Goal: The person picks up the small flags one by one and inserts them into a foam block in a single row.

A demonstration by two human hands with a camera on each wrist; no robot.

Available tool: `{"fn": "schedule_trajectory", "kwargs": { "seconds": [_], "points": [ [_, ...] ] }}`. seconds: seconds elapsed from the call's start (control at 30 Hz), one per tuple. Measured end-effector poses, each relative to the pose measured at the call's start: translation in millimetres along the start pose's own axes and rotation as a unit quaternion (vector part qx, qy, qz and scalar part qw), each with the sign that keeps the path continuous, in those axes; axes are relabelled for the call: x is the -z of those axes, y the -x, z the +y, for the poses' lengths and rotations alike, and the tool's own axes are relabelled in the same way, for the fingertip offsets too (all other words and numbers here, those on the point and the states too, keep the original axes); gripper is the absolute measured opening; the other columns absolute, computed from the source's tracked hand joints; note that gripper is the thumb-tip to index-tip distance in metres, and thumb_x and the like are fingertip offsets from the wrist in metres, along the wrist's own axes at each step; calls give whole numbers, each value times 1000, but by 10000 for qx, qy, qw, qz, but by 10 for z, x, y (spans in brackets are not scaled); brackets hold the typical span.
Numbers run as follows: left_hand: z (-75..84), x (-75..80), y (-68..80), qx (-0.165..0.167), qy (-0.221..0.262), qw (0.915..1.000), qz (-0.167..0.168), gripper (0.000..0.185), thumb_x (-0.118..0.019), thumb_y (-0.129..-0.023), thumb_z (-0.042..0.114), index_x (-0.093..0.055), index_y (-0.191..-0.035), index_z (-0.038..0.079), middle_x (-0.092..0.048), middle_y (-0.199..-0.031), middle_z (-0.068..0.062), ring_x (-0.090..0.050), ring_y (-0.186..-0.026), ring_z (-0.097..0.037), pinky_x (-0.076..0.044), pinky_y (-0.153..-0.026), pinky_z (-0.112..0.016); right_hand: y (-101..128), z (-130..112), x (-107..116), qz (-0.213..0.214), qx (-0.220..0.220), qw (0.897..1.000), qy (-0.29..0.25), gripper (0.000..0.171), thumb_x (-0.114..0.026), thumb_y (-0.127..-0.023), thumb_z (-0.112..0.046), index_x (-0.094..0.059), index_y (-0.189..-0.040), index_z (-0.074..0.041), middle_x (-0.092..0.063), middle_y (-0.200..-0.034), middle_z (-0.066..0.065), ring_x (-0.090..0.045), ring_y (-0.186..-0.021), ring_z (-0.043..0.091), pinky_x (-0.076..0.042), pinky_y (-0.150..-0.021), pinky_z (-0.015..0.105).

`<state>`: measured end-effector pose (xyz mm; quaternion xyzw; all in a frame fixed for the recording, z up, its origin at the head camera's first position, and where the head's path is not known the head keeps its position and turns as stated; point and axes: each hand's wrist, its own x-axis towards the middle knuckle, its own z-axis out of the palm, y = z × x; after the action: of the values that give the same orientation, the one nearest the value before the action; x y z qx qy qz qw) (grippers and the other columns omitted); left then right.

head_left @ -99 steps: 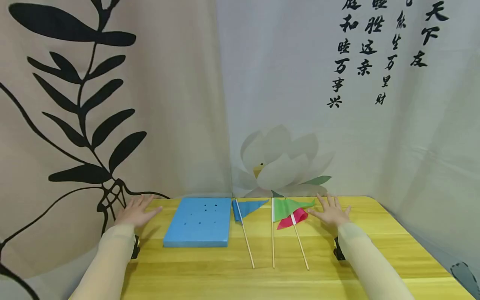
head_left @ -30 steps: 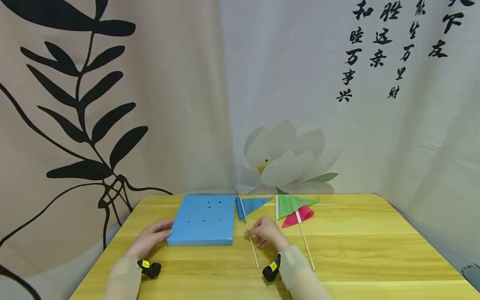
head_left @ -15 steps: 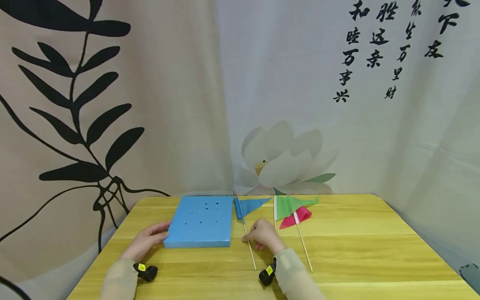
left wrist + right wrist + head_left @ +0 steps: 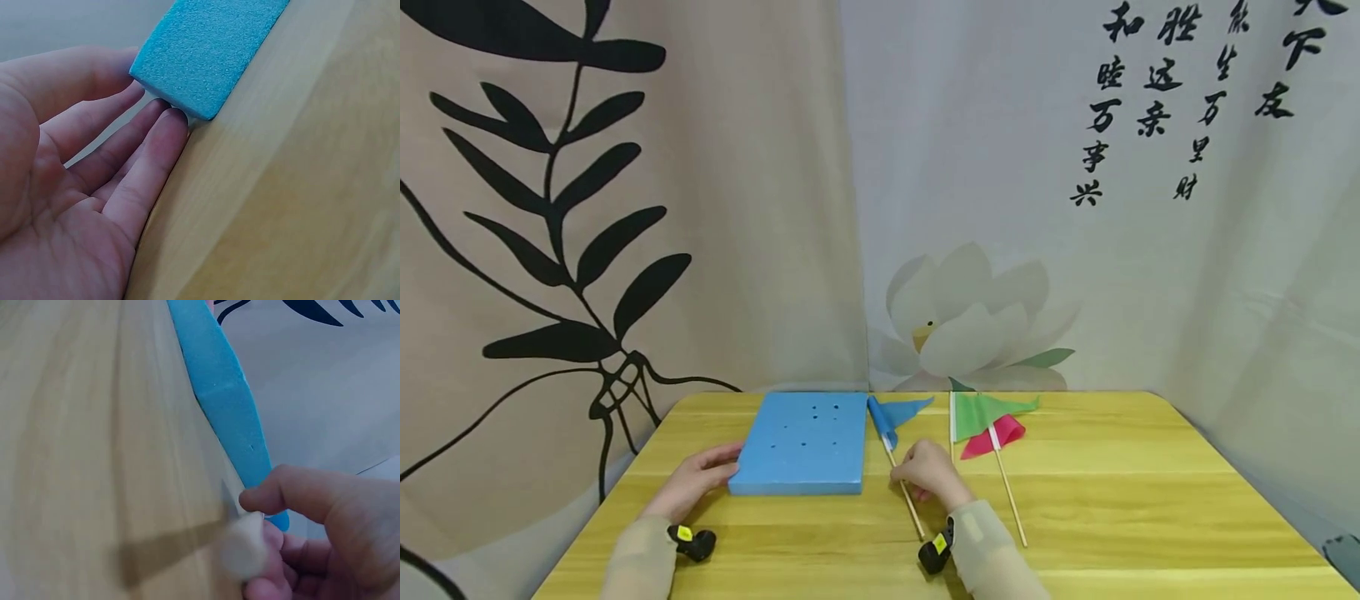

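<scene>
Fingers pinching the blue flag's stick, foam block steadied alongside.

Your right hand [image 4: 929, 476] curls thumb and fingertips [image 4: 265, 499] around the blue flag [image 4: 895, 414] stick at mid-length; your left hand [image 4: 700, 479] lies open, straight fingers [image 4: 164, 128] against the foam block [image 4: 803, 442] corner at 9 o'clock. Half a second ago the flag lay flat; now its cloth end tilts up. The thin stick could twist or slip in so light a pinch, or snag the green flag [image 4: 981, 411] at 3 o'clock.
</scene>
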<state>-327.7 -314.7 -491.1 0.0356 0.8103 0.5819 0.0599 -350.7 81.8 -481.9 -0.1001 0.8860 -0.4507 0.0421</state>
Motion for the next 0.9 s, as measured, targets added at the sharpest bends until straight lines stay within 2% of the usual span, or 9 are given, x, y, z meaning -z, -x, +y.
{"fn": "schedule_trajectory", "kwargs": {
  "seconds": [0.2,0.37,0.53,0.73,0.9],
  "points": [
    [8,15,7,-7,-7,10000,27,60,-62,-96,24,-41,-145,-4,-39,-145,-26,-45,-128,-39,-47,-99,-44,3,-25,41,-150,54,9997,-160,30,-74,-77,-13,-53,-55,-11,-57,-53,2,-55,-41,16,-51,-39,31],
    [2,10,-4,-2,33,10000,28,60,-63,-96,25,-41,-144,-4,-40,-145,-26,-45,-127,-39,-47,-99,-44,7,-7,80,-312,4,9986,-432,26,-70,-79,-10,-55,-57,-9,-58,-54,4,-54,-41,16,-52,-41,32],
    [-11,2,-2,21,74,10000,43,59,-64,-96,24,-43,-144,-3,-41,-144,-26,-46,-127,-38,-46,-99,-44,-10,18,111,-586,-184,9937,-941,9,-68,-83,-8,-68,-77,-2,-59,-60,5,-61,-47,18,-55,-45,33],
    [-20,0,2,-18,137,9999,59,60,-64,-95,24,-43,-144,-3,-41,-144,-26,-45,-127,-38,-46,-99,-45,-41,72,160,-781,-533,9811,-1686,24,-63,-88,-10,-67,-103,8,-65,-71,9,-67,-55,22,-57,-50,34],
    [-18,6,-2,-16,119,9999,58,60,-65,-95,25,-43,-144,-3,-42,-143,-26,-46,-126,-37,-47,-98,-44,-60,122,199,-923,-684,9685,-2211,28,-61,-89,-14,-65,-104,9,-69,-78,12,-66,-57,19,-57,-52,31]
  ]
}}
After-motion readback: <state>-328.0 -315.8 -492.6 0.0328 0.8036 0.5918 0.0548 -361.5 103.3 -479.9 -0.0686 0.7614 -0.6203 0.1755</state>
